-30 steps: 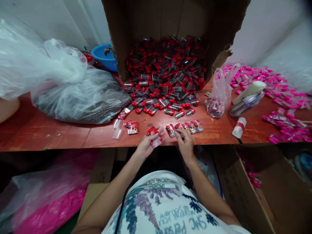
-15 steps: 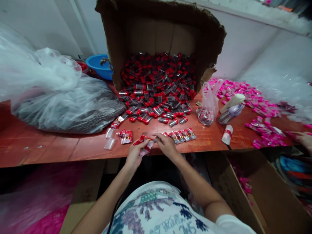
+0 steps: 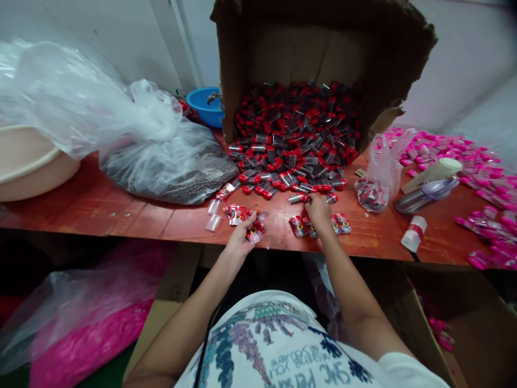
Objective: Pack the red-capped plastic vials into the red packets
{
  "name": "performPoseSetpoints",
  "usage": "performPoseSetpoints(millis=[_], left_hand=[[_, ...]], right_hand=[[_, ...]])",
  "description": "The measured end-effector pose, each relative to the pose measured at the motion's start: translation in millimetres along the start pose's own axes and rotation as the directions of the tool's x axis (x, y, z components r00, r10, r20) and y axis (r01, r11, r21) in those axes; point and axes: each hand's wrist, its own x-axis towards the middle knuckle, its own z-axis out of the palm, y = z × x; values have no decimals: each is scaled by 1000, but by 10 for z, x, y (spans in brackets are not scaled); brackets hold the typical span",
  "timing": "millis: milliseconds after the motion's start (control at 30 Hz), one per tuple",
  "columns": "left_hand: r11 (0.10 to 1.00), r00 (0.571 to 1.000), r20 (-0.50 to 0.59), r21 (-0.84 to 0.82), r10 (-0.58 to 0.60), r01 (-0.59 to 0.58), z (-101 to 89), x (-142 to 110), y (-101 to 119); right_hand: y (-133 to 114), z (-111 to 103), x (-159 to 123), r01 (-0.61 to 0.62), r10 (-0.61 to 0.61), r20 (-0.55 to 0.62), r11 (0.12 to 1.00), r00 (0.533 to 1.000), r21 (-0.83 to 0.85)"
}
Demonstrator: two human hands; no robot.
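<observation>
In the head view, my left hand (image 3: 241, 240) is closed around several red printed plastic sleeves (image 3: 255, 231) near the table's front edge. My right hand (image 3: 320, 214) reaches to the front of a heap of small clear containers with red ends (image 3: 299, 156). Its fingertips are pinched at a container there, which they mostly cover. Loose red-ended containers (image 3: 297, 199) lie on either side of those fingers. Beneath the right wrist runs a row of sleeved containers (image 3: 298, 227). More red printed sleeves (image 3: 234, 213) rest just left of my left hand, beside two clear empty-looking pieces (image 3: 213, 222).
A torn cardboard box (image 3: 230, 70) lies on its side behind the heap. Left of it are a filled clear bag (image 3: 169, 161), a blue basin (image 3: 207, 106) and a cream tub (image 3: 36, 167). Rightward stand a small bag (image 3: 374, 188), bottle (image 3: 424, 196), white-and-red roll (image 3: 414, 234) and pink pieces (image 3: 493, 231).
My hands have come apart. My right hand has left the sleeves and moved forward to the loose containers; my left hand keeps its sleeves. The view has swung left.
</observation>
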Motion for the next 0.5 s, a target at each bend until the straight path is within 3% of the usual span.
performPoseSetpoints(millis=[100,200,267,367,500], left_hand=[[999,1000,-29,-41,1,-2,4,10,37],[998,1000,-27,-63,-1,-1,5,36,45],[997,1000,-9,-72,6,-6,9,56,28],[999,1000,26,-52,8,-7,26,67,-19],[999,998,47,-25,32,-31,41,35,-77]], right_hand=[[-104,-24,-332,113,-77,-116,933,990,342],[-300,-17,-788,199,-209,-84,621,974,758],[-429,1,-1051,213,-271,-79,509,959,834],[-536,31,-1250,245,-290,-110,488,951,838],[-527,49,-1234,259,-314,-103,507,944,822]])
